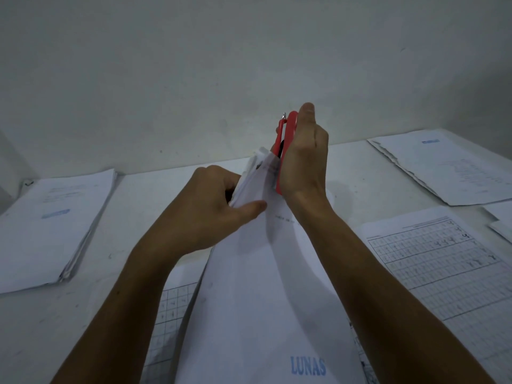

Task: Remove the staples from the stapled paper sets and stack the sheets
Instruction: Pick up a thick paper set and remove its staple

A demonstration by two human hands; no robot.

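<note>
A stapled paper set [257, 286] with a blue "LUNAS" stamp is lifted off the white table [155, 200], its far corner raised toward the wall. My left hand [213, 200] pinches that corner, thumb on the near face. My right hand [302, 159] grips a red stapler-type tool [285, 139] held upright, its lower end against the paper's top corner. A dark mark shows at the corner; whether it is the staple I cannot tell.
A thick stack of sheets [52, 225] lies at the left. Another pile [443, 167] lies at the far right by the wall. A gridded form [446, 270] lies right of my forearm, more gridded sheets [171, 309] under the lifted set.
</note>
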